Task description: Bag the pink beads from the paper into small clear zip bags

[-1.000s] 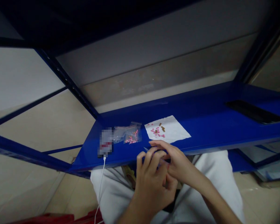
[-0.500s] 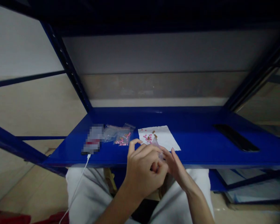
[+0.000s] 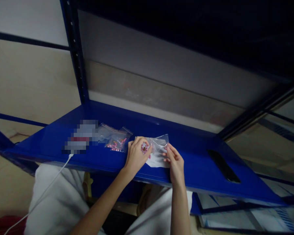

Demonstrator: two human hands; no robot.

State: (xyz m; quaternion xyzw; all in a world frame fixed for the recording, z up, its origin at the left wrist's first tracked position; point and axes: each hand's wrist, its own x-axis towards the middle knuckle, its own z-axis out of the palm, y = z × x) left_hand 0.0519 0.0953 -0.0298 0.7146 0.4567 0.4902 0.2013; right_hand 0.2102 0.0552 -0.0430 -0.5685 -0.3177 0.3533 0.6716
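Note:
A clear plastic zip bag (image 3: pixel 163 141) is stretched between my two hands above a white paper sheet (image 3: pixel 157 160). My right hand (image 3: pixel 175 160) pinches the bag's right edge between thumb and fingertips. On the other side, my left hand (image 3: pixel 136 155) is curled, thumb and index finger closing at the bag's left edge. Through the loop of those fingers, small pink beads (image 3: pixel 144 148) with some brownish pieces show on the paper. To the left lies a clear bag of pink and brown pieces (image 3: pixel 116 143), beside other clear bags (image 3: pixel 105 132) that overlap it.
A blurred-out phone-like device (image 3: pixel 80 137) with a white cable (image 3: pixel 60 169) lies at the left of the blue shelf (image 3: pixel 186 140). A black phone (image 3: pixel 222 165) is at the right. Blue uprights (image 3: pixel 75 55) and a dark upper shelf frame the space.
My hands have moved apart from their close grouping, and the bag is now spread between them. My view has tilted and shifted right.

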